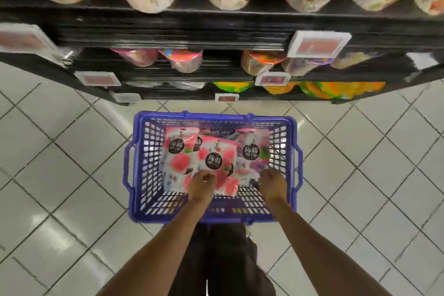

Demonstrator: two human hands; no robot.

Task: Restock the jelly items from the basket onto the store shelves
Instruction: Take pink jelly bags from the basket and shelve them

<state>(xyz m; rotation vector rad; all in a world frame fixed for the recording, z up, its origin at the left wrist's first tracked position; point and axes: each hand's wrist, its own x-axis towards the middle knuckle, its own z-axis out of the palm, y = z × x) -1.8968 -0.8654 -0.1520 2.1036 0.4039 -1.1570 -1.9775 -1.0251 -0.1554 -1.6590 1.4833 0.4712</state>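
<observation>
Early stage: blue basket (138,151) holds several jelly pouches (249,151); left hand (201,181) grips a pink pouch (217,149), right hand (272,181) grasp indeterminate.

1. A blue basket (168,214) is seen on the tiled floor (60,151), with both hands lowered into it.
2. The near edge of a pink jelly pouch (216,151) is gripped by the left hand (201,181), with the fingers curled over it.
3. A purple-tinted pouch (254,156) is touched by the right hand (272,182); its fingers are hidden, so a hold cannot be told.
4. Another pink pouch (177,142) lies beyond the left hand, to its left.
5. Dark shelves (168,38) with blurred packets and price tags (318,44) are seen well beyond both hands.
</observation>
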